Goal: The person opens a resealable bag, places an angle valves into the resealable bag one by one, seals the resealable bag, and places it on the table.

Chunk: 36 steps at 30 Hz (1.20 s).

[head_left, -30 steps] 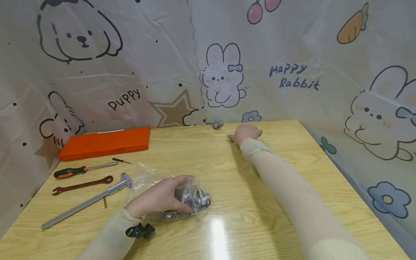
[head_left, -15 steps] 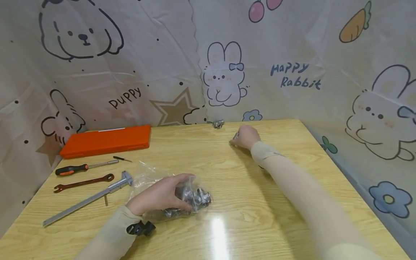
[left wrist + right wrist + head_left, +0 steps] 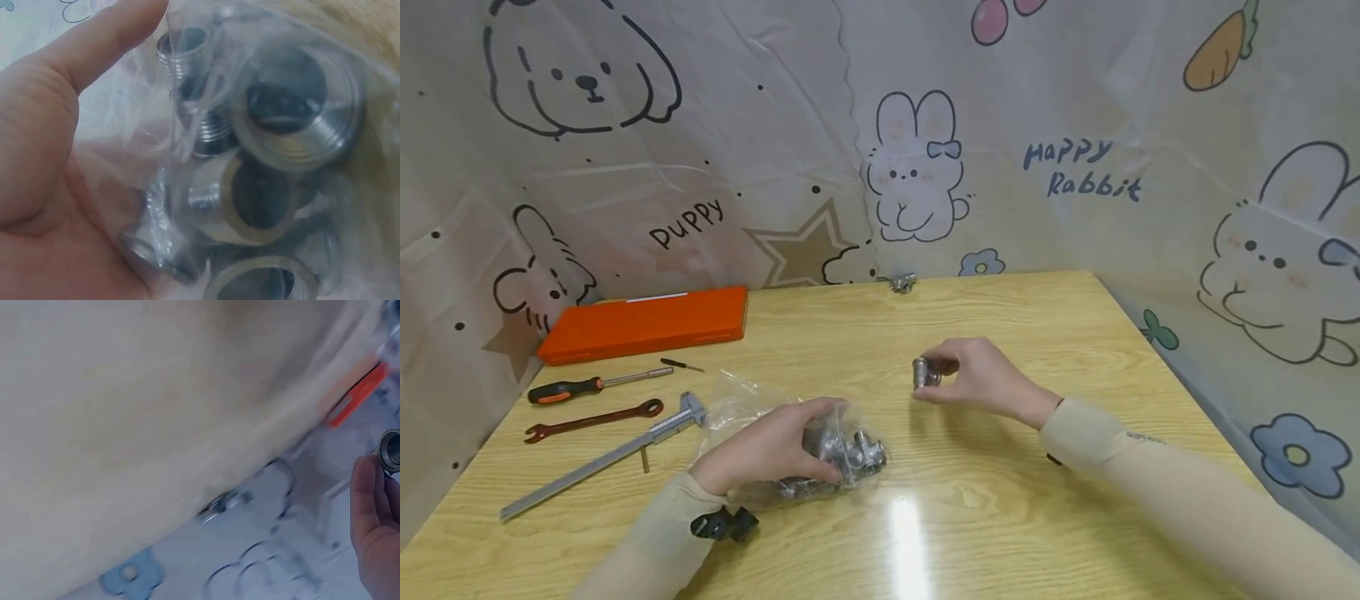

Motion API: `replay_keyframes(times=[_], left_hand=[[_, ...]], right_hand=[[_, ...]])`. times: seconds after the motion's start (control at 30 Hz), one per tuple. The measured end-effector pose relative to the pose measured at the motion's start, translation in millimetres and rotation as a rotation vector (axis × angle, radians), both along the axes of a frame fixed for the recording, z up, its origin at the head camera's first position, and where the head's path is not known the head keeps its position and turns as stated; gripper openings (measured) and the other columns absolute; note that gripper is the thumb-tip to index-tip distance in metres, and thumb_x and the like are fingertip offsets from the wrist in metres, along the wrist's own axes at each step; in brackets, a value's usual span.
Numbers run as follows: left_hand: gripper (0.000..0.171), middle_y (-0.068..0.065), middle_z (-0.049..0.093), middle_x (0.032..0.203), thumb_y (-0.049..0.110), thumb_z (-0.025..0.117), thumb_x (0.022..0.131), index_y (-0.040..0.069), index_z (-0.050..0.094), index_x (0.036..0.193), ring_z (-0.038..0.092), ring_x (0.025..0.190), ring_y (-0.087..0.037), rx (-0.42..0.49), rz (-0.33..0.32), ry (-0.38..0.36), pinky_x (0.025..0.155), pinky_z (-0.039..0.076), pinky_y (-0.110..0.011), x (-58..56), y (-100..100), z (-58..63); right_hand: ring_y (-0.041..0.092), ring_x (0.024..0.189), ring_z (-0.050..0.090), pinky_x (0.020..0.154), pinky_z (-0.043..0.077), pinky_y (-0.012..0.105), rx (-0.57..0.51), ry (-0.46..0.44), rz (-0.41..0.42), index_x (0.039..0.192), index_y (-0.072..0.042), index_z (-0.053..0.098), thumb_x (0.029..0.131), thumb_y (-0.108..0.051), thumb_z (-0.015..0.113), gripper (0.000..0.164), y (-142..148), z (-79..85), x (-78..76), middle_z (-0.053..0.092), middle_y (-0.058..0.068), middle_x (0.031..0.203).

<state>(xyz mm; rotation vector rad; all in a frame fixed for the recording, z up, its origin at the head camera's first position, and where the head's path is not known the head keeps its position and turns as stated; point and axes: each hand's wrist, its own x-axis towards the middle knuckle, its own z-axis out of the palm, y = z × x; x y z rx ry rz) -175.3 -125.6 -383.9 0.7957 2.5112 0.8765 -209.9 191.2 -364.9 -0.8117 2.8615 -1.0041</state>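
Observation:
My left hand (image 3: 775, 446) grips a clear plastic bag (image 3: 730, 417) lying on the table, its thumb and fingers around the bag's right part. Inside the bag, shiny threaded metal pipe fittings (image 3: 256, 194) are packed together; in the left wrist view their round open ends face the camera. To the right, over the middle of the table, my right hand (image 3: 985, 379) pinches a metal pipe fitting (image 3: 921, 375) between thumb and fingers. In the right wrist view the ring-shaped end of that pipe fitting (image 3: 391, 451) shows at the right border, just above the fingers.
Another metal fitting (image 3: 902, 283) sits at the table's back edge. Along the left lie an orange case (image 3: 647, 325), a screwdriver (image 3: 568, 390), a small black screwdriver (image 3: 681, 364), a reddish wrench (image 3: 595, 422) and a caliper (image 3: 610, 458). A printed curtain (image 3: 805, 125) hangs behind the table.
My right hand has drawn back from the far part of the table toward me, bringing the pipe fitting with it. The left hand and the bag stay in place.

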Motion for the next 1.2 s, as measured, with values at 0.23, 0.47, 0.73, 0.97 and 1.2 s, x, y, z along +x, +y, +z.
replay_keyframes(times=[0.23,0.47,0.73,0.97,1.2], left_hand=[[0.095,-0.008,0.054,0.14,0.043,0.089,0.071,0.012,0.044,0.149,0.055,0.119,-0.024,0.015,-0.008,0.01,0.099,0.046,-0.047,-1.7,0,0.5],[0.093,-0.007,0.059,0.13,0.042,0.089,0.071,0.011,0.045,0.147,0.058,0.106,-0.019,0.021,-0.029,0.029,0.091,0.049,-0.043,-1.9,0,0.4],[0.093,-0.008,0.058,0.131,0.043,0.089,0.071,0.01,0.045,0.147,0.057,0.104,-0.019,0.04,-0.044,0.03,0.085,0.05,-0.04,-0.8,0,1.4],[0.094,-0.007,0.056,0.137,0.046,0.088,0.071,0.013,0.045,0.147,0.056,0.115,-0.021,0.035,-0.044,0.017,0.094,0.049,-0.044,0.1,-1,2.1],[0.095,-0.005,0.053,0.143,0.049,0.087,0.07,0.016,0.045,0.148,0.05,0.128,-0.026,0.043,-0.051,0.032,0.104,0.042,-0.051,0.6,-3,3.1]], right_hand=[[0.007,0.083,0.064,0.077,0.058,0.033,-0.071,0.043,0.129,0.115,-0.002,0.07,0.076,-0.034,0.087,0.054,-26,-5.3,34.5,0.069,-0.003,0.096],[0.01,0.085,0.064,0.072,0.054,0.02,-0.023,0.078,0.209,0.118,-0.002,0.069,0.076,-0.035,0.087,0.057,-56,-18.1,40.4,0.07,0.001,0.101],[0.007,0.082,0.06,0.076,0.05,0.022,0.077,0.142,0.261,0.119,-0.003,0.069,0.076,-0.044,0.084,0.061,-84,-23.7,42.0,0.071,0.001,0.1],[0.004,0.067,0.052,0.061,0.044,0.019,0.076,0.117,0.242,0.102,-0.009,0.073,0.078,-0.048,0.08,0.047,-97,-25.1,39.6,0.066,-0.007,0.081],[0.002,0.059,0.048,0.054,0.043,0.018,0.084,0.037,0.196,0.083,-0.018,0.067,0.08,-0.047,0.079,0.032,-108,-26.3,40.4,0.058,-0.014,0.071]])
